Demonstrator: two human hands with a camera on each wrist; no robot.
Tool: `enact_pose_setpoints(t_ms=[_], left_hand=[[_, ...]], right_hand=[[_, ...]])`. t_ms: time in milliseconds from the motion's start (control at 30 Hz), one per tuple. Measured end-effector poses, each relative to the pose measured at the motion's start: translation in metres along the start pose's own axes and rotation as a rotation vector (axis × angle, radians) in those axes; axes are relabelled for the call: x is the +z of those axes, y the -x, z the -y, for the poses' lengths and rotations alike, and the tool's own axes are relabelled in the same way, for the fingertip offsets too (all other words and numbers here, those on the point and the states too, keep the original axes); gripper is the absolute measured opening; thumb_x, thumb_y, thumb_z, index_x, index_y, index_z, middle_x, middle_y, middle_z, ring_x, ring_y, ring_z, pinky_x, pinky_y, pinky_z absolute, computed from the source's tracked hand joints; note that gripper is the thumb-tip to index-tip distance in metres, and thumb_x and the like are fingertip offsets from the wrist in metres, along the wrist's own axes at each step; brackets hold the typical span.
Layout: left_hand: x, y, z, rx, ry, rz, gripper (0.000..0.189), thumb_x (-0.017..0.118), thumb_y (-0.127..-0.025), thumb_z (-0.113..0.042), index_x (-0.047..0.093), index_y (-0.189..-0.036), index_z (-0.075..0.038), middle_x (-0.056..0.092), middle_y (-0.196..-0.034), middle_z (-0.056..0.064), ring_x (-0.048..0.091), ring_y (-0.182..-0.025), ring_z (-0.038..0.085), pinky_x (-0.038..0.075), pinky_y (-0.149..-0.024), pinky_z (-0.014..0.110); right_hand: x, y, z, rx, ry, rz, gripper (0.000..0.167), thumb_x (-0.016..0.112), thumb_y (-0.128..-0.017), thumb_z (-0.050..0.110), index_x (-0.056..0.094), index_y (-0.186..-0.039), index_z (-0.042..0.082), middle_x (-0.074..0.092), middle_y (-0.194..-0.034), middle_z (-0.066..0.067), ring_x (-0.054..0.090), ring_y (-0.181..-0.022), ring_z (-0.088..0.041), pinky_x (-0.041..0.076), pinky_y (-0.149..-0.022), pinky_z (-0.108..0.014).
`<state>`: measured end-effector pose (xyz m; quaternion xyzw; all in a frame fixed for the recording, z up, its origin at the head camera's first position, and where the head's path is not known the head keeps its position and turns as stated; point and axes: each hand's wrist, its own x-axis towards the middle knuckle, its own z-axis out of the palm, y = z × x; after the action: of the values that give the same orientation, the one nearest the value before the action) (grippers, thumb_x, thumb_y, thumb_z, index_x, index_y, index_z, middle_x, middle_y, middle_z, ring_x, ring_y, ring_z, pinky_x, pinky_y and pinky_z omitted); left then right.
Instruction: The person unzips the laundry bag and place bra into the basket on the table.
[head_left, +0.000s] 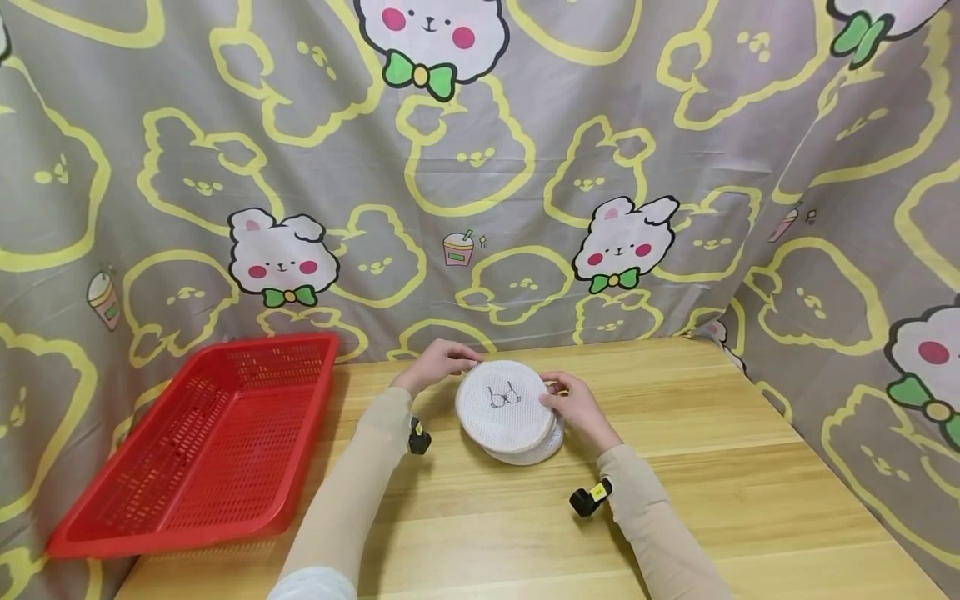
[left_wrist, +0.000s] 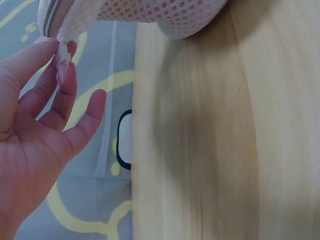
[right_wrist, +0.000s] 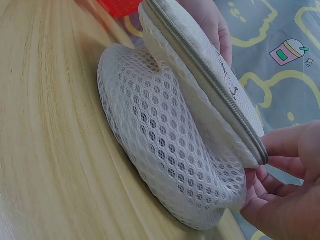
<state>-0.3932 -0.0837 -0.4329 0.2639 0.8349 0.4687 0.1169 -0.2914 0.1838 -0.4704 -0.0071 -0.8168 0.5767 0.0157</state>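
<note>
A round white mesh bra wash bag [head_left: 491, 427] stands at the back middle of the table, its flat top tilted and printed with a bra drawing. My left hand [head_left: 441, 364] is at its far left edge; in the left wrist view, thumb and fingers pinch a small whitish tab [left_wrist: 64, 54] at the rim. On the opposite side, my right hand [head_left: 576, 406] grips the rim, thumb and fingers just by the grey zipper [right_wrist: 210, 75]. The honeycomb mesh side [right_wrist: 165, 135] sags in folds below that zipper, its lower end near the tabletop. The bag's inside is hidden.
A red plastic basket [head_left: 281, 500] with slotted walls stands on the left of the wooden table [head_left: 480, 533]. Behind the table and along its sides hangs a grey curtain [head_left: 360, 179] with cartoon rabbits. Small black devices [head_left: 583, 502] are strapped to both wrists.
</note>
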Motion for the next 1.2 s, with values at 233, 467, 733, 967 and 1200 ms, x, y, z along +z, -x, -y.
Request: enact_pose_setpoints(t_ms=[233,467,733,967,1200], left_hand=[[-0.004,0.002,-0.006,0.02,-0.062,0.004,0.016,0.069,-0.09,-0.014,0.075,-0.103,-0.005,0.073,-0.111,0.012,0.066,-0.093,0.012,0.055,-0.087,0.037],[-0.004,0.005,-0.01,0.048,-0.163,-0.014,0.014,0.069,-0.09,-0.014,0.076,-0.1,-0.006,0.073,-0.11,0.011,0.067,-0.1,0.018,0.054,-0.084,0.027],[0.002,0.01,-0.012,0.096,-0.271,-0.063,0.014,0.069,-0.09,-0.017,0.076,-0.098,-0.007,0.074,-0.103,0.009,0.066,-0.089,0.014,0.054,-0.079,0.026],[0.005,0.012,-0.011,0.106,-0.291,-0.116,0.014,0.069,-0.091,-0.017,0.075,-0.098,-0.007,0.075,-0.094,0.007,0.063,-0.08,0.01,0.052,-0.074,0.025],[0.005,0.014,-0.008,0.161,-0.293,-0.157,0.012,0.069,-0.09,-0.015,0.075,-0.095,-0.006,0.074,-0.095,0.009,0.064,-0.082,0.012,0.054,-0.079,0.029]], right_hand=[[0.0,0.003,0.004,0.008,-0.024,-0.005,0.038,0.063,-0.088,0.0,0.06,-0.126,0.0,0.058,-0.098,-0.013,0.052,-0.085,-0.017,0.045,-0.066,-0.022],[0.003,0.004,0.006,-0.004,-0.036,-0.013,0.035,0.057,-0.092,0.002,0.059,-0.126,0.0,0.056,-0.09,-0.009,0.05,-0.078,-0.014,0.044,-0.063,-0.021],[0.009,0.003,0.005,-0.042,0.016,-0.068,0.031,0.052,-0.096,0.012,0.058,-0.125,0.002,0.048,-0.074,-0.002,0.045,-0.063,-0.013,0.039,-0.055,-0.023],[0.014,0.003,0.002,-0.068,0.025,-0.107,0.028,0.053,-0.098,0.015,0.058,-0.123,0.005,0.041,-0.068,0.001,0.039,-0.056,-0.011,0.034,-0.048,-0.021],[0.016,0.005,0.004,-0.07,0.021,-0.141,0.028,0.053,-0.098,0.015,0.059,-0.123,0.003,0.042,-0.07,0.0,0.041,-0.059,-0.011,0.035,-0.049,-0.021]])
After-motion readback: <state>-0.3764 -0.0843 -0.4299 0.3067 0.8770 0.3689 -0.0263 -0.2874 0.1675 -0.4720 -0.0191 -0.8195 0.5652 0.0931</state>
